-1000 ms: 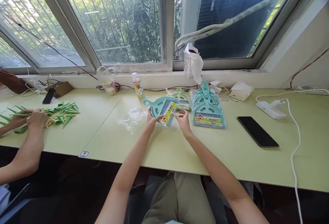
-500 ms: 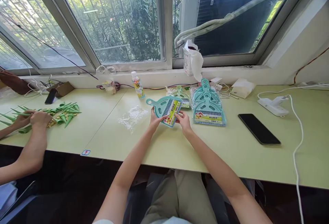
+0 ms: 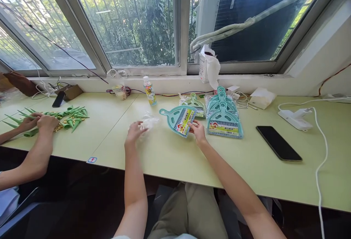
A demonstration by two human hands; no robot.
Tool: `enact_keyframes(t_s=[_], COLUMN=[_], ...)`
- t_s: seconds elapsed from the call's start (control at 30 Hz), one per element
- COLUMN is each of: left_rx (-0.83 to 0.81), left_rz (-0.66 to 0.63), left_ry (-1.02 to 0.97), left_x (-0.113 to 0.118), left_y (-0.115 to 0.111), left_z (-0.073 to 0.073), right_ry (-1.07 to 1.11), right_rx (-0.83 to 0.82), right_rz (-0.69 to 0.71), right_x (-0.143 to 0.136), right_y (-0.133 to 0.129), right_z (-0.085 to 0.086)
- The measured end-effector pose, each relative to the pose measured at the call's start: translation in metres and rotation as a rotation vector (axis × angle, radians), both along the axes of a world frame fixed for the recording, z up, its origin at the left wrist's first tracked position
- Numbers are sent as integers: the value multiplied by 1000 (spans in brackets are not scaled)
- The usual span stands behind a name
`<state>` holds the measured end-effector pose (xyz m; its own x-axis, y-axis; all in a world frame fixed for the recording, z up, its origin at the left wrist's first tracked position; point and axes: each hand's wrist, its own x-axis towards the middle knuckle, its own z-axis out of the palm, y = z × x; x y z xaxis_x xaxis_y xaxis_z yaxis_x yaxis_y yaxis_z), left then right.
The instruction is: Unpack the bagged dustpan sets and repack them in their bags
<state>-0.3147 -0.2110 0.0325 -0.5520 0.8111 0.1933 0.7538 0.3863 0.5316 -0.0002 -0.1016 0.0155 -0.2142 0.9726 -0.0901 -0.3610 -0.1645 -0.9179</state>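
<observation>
My right hand [image 3: 197, 131] grips the lower right edge of a teal dustpan and brush set [image 3: 179, 120], its fingers closed on the yellow label side. The set is tilted, with its looped handle pointing left. My left hand [image 3: 135, 132] is apart from the set, at the near left side of a crumpled clear plastic bag [image 3: 149, 120]; its thumb and fingers are spread. Whether the fingertips touch the bag is hard to see. Right of my right hand lies a stack of wrapped teal dustpan sets [image 3: 223, 116], and behind it a green dustpan set [image 3: 194, 103].
A drink bottle [image 3: 149, 92] stands near the sill. To the right are a phone [image 3: 278, 143], a power strip [image 3: 294, 119] and its white cable. At the left, a co-worker's hands [image 3: 41, 122] handle green cone-shaped pieces [image 3: 72, 117].
My left hand has let go of the dustpan set and moved left to the plastic bag. My right hand still holds the set. The view has shifted slightly.
</observation>
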Motion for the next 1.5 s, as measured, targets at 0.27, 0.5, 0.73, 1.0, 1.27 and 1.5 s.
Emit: enact_keyframes(t_s=[0.27, 0.5, 0.73, 1.0, 1.27, 1.5], left_rx=[-34, -70, 210, 395, 420, 629], left_rz=[-219, -102, -46, -157, -365, 396], left_ry=[100, 231, 181, 54, 97, -77], left_x=[31, 38, 60, 85, 130, 106], left_y=[15, 21, 29, 33, 40, 21], left_z=[-15, -13, -6, -4, -2, 21], right_ry=[-142, -248, -184, -151, -59, 53], right_rx=[13, -40, 13, 143, 68, 21], right_rz=[128, 132, 137, 177, 52, 11], right_x=[-4, 0, -3, -9, -9, -8], right_y=[-7, -1, -7, -15, -13, -13], right_z=[2, -1, 2, 6, -5, 1])
